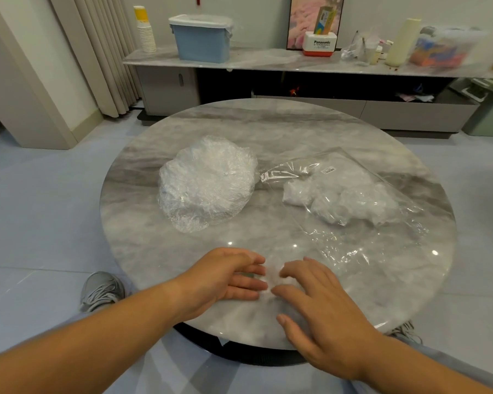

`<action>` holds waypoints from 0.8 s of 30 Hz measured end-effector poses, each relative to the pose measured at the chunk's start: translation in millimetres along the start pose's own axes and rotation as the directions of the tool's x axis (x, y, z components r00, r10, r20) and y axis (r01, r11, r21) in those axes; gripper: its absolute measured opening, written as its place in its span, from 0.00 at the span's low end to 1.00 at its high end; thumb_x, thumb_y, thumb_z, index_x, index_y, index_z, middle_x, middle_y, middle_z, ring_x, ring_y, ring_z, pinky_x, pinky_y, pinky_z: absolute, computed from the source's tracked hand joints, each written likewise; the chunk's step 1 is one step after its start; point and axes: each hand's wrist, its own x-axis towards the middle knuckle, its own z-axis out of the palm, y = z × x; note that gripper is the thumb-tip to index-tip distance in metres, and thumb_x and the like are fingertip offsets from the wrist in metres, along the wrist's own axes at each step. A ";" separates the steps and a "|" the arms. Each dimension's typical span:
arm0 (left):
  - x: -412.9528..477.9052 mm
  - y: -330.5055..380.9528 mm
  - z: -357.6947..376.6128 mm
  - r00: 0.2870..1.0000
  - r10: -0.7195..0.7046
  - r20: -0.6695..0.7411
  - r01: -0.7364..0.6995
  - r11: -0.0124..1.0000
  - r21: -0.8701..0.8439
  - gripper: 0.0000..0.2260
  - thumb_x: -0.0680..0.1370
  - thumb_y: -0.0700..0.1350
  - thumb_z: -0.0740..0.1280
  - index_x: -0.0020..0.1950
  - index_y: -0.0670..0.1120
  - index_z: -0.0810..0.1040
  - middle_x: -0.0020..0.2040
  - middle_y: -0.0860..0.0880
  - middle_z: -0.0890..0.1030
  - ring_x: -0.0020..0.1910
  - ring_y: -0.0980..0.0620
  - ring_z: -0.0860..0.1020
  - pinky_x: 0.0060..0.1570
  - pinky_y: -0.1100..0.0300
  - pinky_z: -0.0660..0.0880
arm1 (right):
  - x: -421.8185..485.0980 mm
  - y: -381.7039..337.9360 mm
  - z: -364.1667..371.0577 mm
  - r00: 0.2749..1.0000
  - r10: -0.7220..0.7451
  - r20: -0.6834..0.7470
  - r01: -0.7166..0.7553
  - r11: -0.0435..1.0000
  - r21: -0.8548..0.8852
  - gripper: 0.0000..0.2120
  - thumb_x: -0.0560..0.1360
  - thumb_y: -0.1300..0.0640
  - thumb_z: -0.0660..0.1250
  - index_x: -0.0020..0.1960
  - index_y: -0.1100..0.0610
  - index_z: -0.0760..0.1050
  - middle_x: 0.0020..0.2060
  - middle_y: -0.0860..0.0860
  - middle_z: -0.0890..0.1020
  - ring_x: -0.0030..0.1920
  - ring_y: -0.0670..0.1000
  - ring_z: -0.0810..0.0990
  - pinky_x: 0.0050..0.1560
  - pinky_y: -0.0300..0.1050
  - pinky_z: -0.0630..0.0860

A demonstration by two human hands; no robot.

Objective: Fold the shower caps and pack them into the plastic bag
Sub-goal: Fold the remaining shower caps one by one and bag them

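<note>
Down near the front edge of the round marble table (268, 123), the left hand (225, 277) and right hand (319, 302) lie flat, fingers nearly straight, their tips meeting on a small, blurred shower cap (269, 275). Farther back, a heap of loose caps (208, 183) sits left of the plastic bag (362, 240), which holds folded caps (339, 200).

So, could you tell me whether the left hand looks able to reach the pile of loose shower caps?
Probably yes. The pile of shower caps lies straight ahead of the left hand, with only bare table between them; the plastic bag sits off to the right, out of the way.
</note>
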 end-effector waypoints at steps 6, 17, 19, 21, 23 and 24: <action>1.7 3.1 2.9 1.000 -0.012 0.022 0.011 0.999 0.048 0.11 0.81 0.43 0.67 0.61 0.39 0.80 0.57 0.39 0.84 0.53 0.41 0.85 0.56 0.48 0.81 | -2.2 -1.9 -4.3 0.996 -0.088 0.011 0.089 0.987 -0.132 0.19 0.77 0.48 0.65 0.66 0.52 0.76 0.71 0.51 0.73 0.72 0.56 0.70 0.74 0.56 0.62; 22.0 4.5 0.7 0.962 0.210 -0.175 -0.117 0.894 0.432 0.14 0.70 0.45 0.80 0.50 0.43 0.80 0.40 0.47 0.81 0.34 0.57 0.79 0.35 0.62 0.77 | -10.5 5.0 7.9 0.994 0.020 0.109 -0.006 0.991 -0.130 0.14 0.78 0.46 0.62 0.59 0.50 0.78 0.58 0.46 0.77 0.59 0.50 0.75 0.70 0.49 0.64; 28.1 7.6 1.5 0.950 0.276 -0.145 -0.108 0.728 0.678 0.17 0.68 0.53 0.81 0.50 0.49 0.80 0.44 0.52 0.82 0.37 0.60 0.79 0.39 0.67 0.74 | -10.4 4.5 5.7 0.993 -0.001 0.122 0.013 0.995 -0.095 0.15 0.78 0.46 0.62 0.60 0.51 0.77 0.59 0.47 0.77 0.60 0.50 0.75 0.71 0.48 0.64; 32.0 12.7 4.9 0.959 0.271 -0.082 -0.099 0.592 0.800 0.20 0.67 0.58 0.80 0.52 0.52 0.79 0.46 0.55 0.81 0.41 0.60 0.79 0.43 0.68 0.73 | -11.6 4.9 5.1 0.990 -0.038 0.136 0.048 0.996 -0.071 0.16 0.78 0.46 0.63 0.62 0.51 0.77 0.61 0.48 0.77 0.63 0.50 0.75 0.73 0.48 0.63; 36.0 18.5 10.0 0.975 0.219 -0.031 -0.088 0.511 0.855 0.20 0.68 0.58 0.80 0.53 0.52 0.80 0.45 0.55 0.81 0.41 0.60 0.78 0.43 0.67 0.73 | -13.6 7.1 5.4 0.985 -0.079 0.156 0.086 0.995 -0.044 0.17 0.79 0.45 0.63 0.64 0.52 0.77 0.65 0.48 0.76 0.68 0.50 0.73 0.75 0.50 0.63; 37.7 21.2 12.0 0.983 0.184 -0.016 -0.075 0.476 0.876 0.19 0.68 0.57 0.79 0.52 0.51 0.80 0.44 0.55 0.81 0.40 0.60 0.78 0.43 0.66 0.73 | -14.3 8.4 5.2 0.981 -0.097 0.168 0.104 0.994 -0.030 0.18 0.79 0.45 0.63 0.65 0.51 0.76 0.66 0.48 0.76 0.70 0.50 0.71 0.75 0.51 0.62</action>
